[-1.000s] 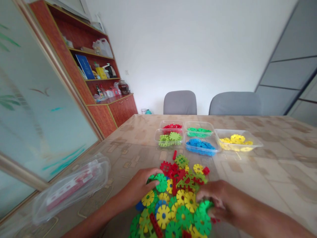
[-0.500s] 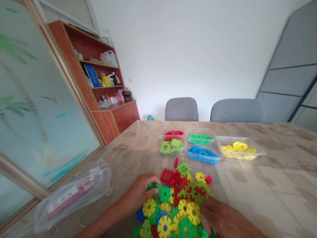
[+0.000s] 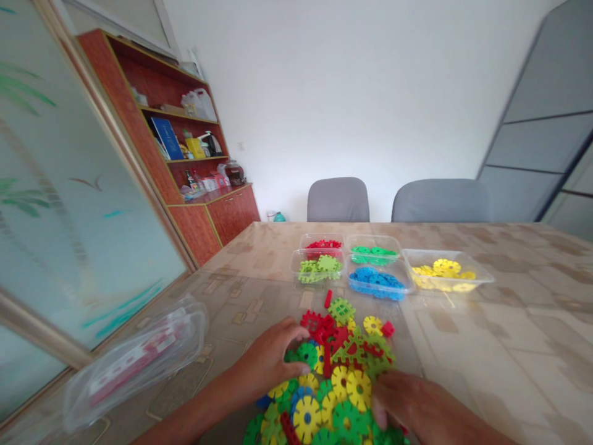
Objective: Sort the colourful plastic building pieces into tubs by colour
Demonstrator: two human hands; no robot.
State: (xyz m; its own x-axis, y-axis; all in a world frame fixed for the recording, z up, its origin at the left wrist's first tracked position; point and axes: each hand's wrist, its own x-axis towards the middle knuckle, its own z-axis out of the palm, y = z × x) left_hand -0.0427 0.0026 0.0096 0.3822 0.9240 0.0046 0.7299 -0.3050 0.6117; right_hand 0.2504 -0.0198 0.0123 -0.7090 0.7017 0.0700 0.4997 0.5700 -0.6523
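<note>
A heap of plastic building pieces, mostly notched discs in yellow, green and blue, lies on the table between my two hands. My left hand (image 3: 271, 355) is at the heap's left side, thumb and fingers curved but apart around a green disc (image 3: 307, 355). At the right side, my right hand (image 3: 407, 398) rests against the pieces, its fingers partly hidden and its thumb low beside them. Yellow discs (image 3: 340, 383) lie between the hands. Light green pieces (image 3: 351, 351) and red pieces (image 3: 327, 324) form the far part of the heap.
Beyond the heap stand clear tubs: one with blue discs (image 3: 376, 282), one with yellow discs (image 3: 445, 272), others with light green (image 3: 319, 267), red (image 3: 325, 245) and green pieces (image 3: 374, 253). Clear plastic lids (image 3: 139, 364) lie at left. Two grey chairs (image 3: 338, 199) stand behind the table.
My left hand has shifted slightly and its thumb and fingers have spread farther apart around the green pieces. My right hand stays against the heap. The camera view has shifted a little.
</note>
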